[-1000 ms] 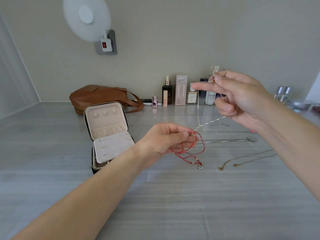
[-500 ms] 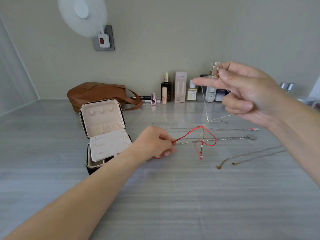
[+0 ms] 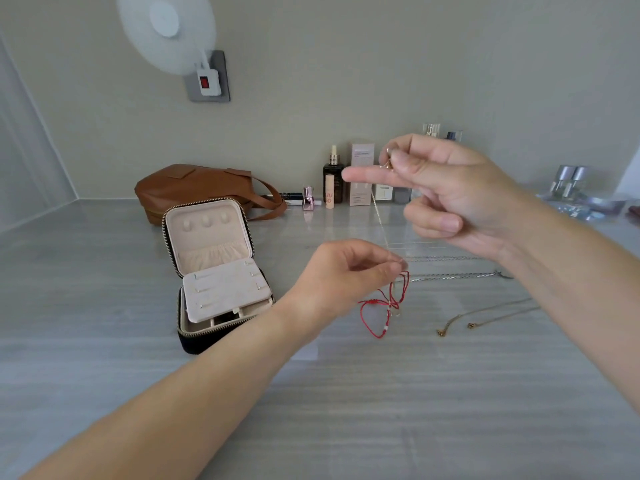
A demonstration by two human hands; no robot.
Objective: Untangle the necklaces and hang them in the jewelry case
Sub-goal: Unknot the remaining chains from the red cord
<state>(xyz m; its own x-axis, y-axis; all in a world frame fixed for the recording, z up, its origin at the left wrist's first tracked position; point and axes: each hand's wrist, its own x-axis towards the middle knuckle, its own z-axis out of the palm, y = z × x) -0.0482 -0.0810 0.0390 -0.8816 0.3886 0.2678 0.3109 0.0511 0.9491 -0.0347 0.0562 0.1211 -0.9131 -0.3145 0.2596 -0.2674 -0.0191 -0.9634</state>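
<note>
A thin pale chain necklace [image 3: 381, 220] runs taut between my two hands. My right hand [image 3: 446, 192] pinches its upper end, raised above the table. My left hand [image 3: 349, 271] pinches its lower end together with a red cord necklace [image 3: 384, 306], which dangles in loops below my fingers. The jewelry case [image 3: 214, 271] stands open at the left, its cream lid upright with small hooks and a flap lifted. Two silver chains [image 3: 457, 276] and two gold chains [image 3: 485, 311] lie on the table at the right, partly hidden by my right forearm.
A brown leather bag [image 3: 194, 188] lies behind the case. Cosmetic bottles and boxes [image 3: 360, 178] line the back wall. Glass items [image 3: 571, 188] stand at the far right. A white fan [image 3: 166, 29] hangs on the wall above a socket.
My left hand rose and moved right toward my right hand. The red cord, stretched sideways half a second ago, now hangs bunched in loops under my left fingers. My right hand stayed raised.
</note>
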